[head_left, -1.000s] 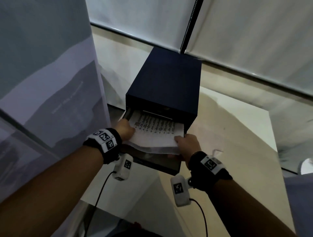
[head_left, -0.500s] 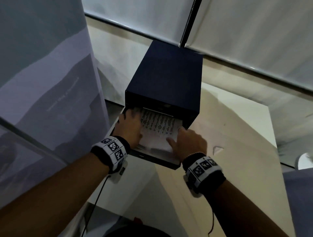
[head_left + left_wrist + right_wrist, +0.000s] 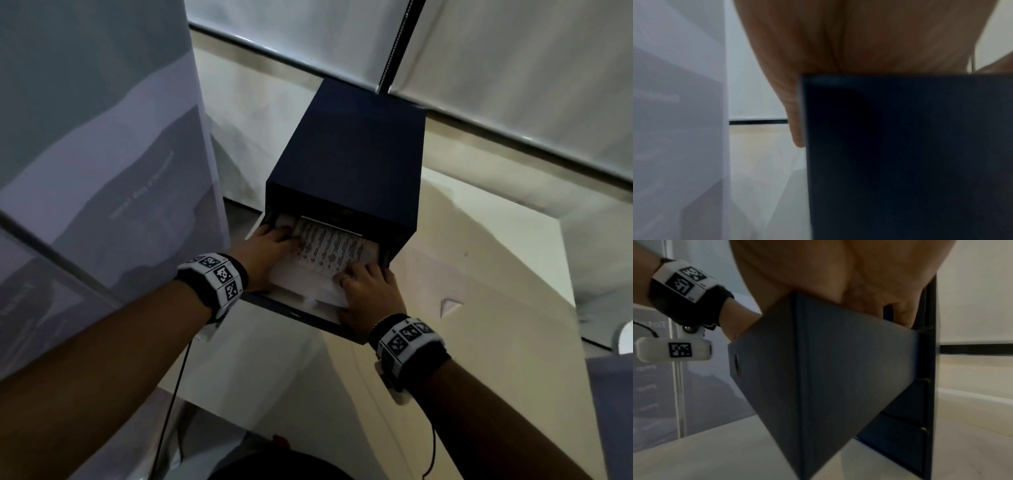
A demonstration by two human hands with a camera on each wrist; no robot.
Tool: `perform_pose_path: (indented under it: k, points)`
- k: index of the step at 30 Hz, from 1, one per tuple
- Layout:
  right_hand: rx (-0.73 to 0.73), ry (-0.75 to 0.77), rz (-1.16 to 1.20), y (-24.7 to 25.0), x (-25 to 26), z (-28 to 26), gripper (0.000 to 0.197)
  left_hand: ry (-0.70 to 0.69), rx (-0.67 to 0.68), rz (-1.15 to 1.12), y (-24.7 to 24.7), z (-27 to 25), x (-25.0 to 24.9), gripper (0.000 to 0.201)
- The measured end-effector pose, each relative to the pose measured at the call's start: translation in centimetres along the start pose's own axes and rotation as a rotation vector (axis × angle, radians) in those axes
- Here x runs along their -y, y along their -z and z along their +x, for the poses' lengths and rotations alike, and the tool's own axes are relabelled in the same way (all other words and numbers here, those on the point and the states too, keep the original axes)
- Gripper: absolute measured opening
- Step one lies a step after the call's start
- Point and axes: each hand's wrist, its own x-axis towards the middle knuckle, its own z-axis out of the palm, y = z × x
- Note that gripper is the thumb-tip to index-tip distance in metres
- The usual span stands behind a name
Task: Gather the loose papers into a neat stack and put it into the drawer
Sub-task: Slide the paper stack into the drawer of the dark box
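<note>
Papers (image 3: pixel 322 263) now lie flat inside the pulled-out top drawer (image 3: pixel 301 317) of the dark cabinet (image 3: pixel 352 154); a second ago they were held above it, pinched at their near corners. Both hands have since turned palm-down. Left hand (image 3: pixel 265 255) rests on the stack's left edge, right hand (image 3: pixel 366 294) on its near right corner, fingers extended and flat, so neither grip encloses anything. Stack sits beneath and between the two palms. Judgement: placement essentially done; remaining work is withdrawing the hands and closing the drawer. Cabinet stands on the pale desk (image 3: pixel 479 359).
</note>
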Motion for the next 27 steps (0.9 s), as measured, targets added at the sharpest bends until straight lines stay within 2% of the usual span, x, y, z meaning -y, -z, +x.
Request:
perform_pose_path:
  k: [6, 9, 14, 21, 23, 24, 25, 27]
  points:
    - [0.027, 0.017, 0.057, 0.1, 0.1, 0.5, 0.06, -0.028, -0.052, -0.05, -0.1, 0.5, 0.4, 0.1]
    - [0.057, 0.032, 0.1, 0.0, -0.3, 0.4, 0.063, -0.036, -0.03, -0.028, -0.1, 0.5, 0.7, 0.106]
    - [0.061, 0.047, 0.092, -0.3, -0.6, 0.2, 0.059, -0.042, 0.013, 0.002, 0.1, 0.6, 0.7, 0.092]
    - [0.034, 0.071, 0.137, -0.5, -0.5, 0.1, 0.061, -0.052, 0.004, 0.0, 0.0, 0.1, 1.1, 0.096]
    - [0.036, 0.067, 0.166, -0.4, -0.6, 0.0, 0.062, -0.046, -0.108, -0.048, 0.6, -1.1, 1.3, 0.089]
    - [0.01, 0.065, 0.198, -0.3, -0.7, -0.3, 0.063, -0.043, -0.212, -0.107, 0.9, -2.0, 1.3, 0.081]
    - [-0.05, 0.067, 0.235, -0.4, -1.0, -0.6, 0.063, -0.016, -0.322, -0.213, 1.1, -3.4, 1.4, 0.067]
    - [-0.236, 0.03, 0.314, -0.5, -1.6, -1.6, 0.065, 0.087, -0.6, -0.446, 1.2, -7.0, 1.6, 0.023]
